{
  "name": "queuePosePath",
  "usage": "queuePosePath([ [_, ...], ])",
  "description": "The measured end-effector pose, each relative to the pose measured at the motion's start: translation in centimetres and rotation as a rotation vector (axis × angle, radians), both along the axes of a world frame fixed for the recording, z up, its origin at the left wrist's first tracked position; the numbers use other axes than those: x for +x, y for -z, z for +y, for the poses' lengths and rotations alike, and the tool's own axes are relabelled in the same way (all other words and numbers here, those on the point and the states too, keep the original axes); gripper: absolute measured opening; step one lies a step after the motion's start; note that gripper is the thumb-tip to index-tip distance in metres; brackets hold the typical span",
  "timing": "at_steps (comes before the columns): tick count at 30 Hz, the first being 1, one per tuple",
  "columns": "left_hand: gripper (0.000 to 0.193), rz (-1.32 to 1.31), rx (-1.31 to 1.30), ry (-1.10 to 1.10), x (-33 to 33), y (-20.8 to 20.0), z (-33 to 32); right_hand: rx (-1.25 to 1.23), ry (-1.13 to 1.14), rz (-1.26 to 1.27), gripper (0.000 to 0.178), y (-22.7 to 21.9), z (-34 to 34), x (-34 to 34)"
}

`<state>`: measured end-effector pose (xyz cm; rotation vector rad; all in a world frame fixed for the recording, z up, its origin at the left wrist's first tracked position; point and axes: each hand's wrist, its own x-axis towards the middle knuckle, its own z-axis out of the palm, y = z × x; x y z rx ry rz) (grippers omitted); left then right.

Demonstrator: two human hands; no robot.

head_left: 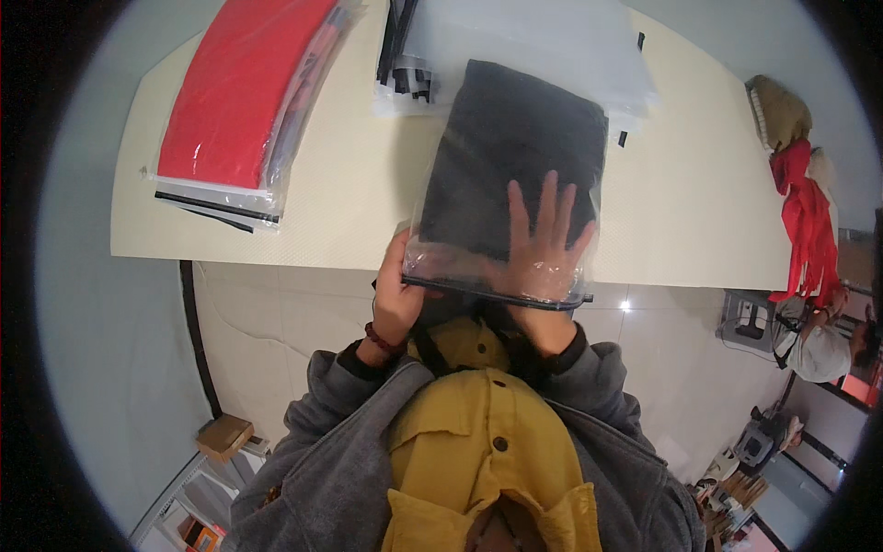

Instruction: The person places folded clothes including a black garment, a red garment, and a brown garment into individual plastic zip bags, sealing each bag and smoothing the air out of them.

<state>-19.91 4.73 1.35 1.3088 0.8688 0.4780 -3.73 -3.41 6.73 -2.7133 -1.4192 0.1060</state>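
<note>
Both your hands on the clear zip-top plastic bag point(501, 267) of folded black cloth point(515, 147): left hand point(397, 294) gripping its corner, right hand point(543, 244) flat, fingers spread.

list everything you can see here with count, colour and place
clear zip bag: 1, transparent with black zipper strip, table's near edge, centre
folded garment: 1, black, inside that bag
bagged red garments: 1 stack, red, table's far left
empty bags: 1 pile, clear with black zippers, far centre
table: 1, cream
cardboard box: 1, brown, floor lower left
other person: 1, far right
left hand: grips bag's near left corner
right hand: flat, inside the bag, fingers spread
</note>
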Motion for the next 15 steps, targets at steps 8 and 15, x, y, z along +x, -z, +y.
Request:
queuePosePath([
  [8, 0.043, -0.233, -0.119, 0.06, -0.6, 2.0, 0.4, 0.01, 0.135, 0.107, 0.105, 3.2, -1.5, 2.1],
  [15, 0.048, -0.153, -0.18, 0.146, -0.8, 1.4, 1.2, 0.352, 0.004, -0.134, 0.082, 6.7, 2.2, 5.7],
])
